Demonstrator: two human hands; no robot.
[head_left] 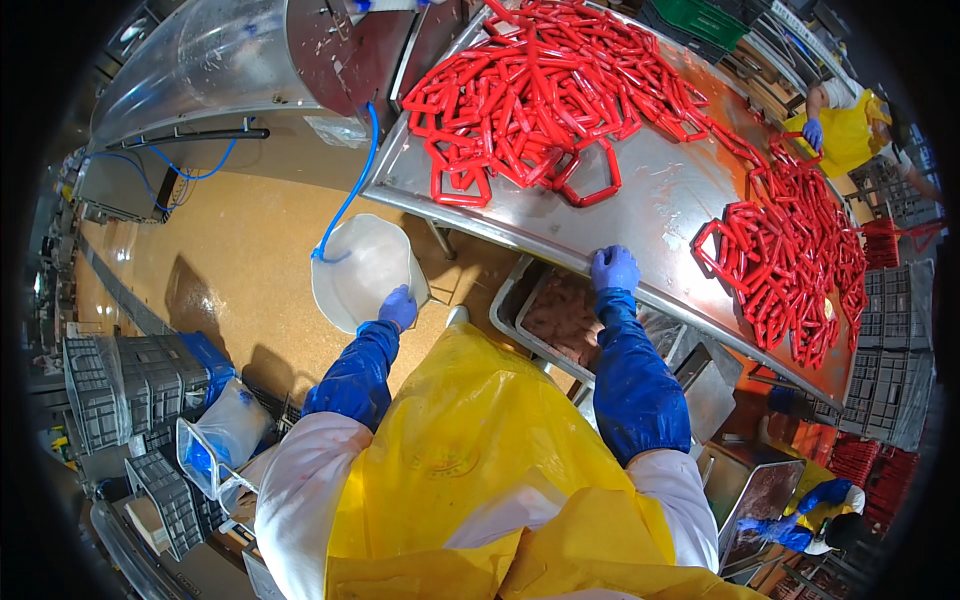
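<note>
My left hand, in a purple-blue glove, hangs in front of a white round bin and overlaps its near right rim. Its fingers look loosely curled, and I see nothing in them; whether they touch the rim is unclear. My right hand, gloved alike, rests with its fingers on the near edge of a steel table and holds nothing. Red-cased linked sausages lie in a large heap beyond that hand. A second heap of red sausages lies farther right. Blue sleeves cover both forearms.
A blue hose runs from a steel machine down to the bin. Below the table edge stands a tub of pinkish meat. Grey crates are stacked at left. A co-worker's gloved hand is at the table's far side; another person works lower right.
</note>
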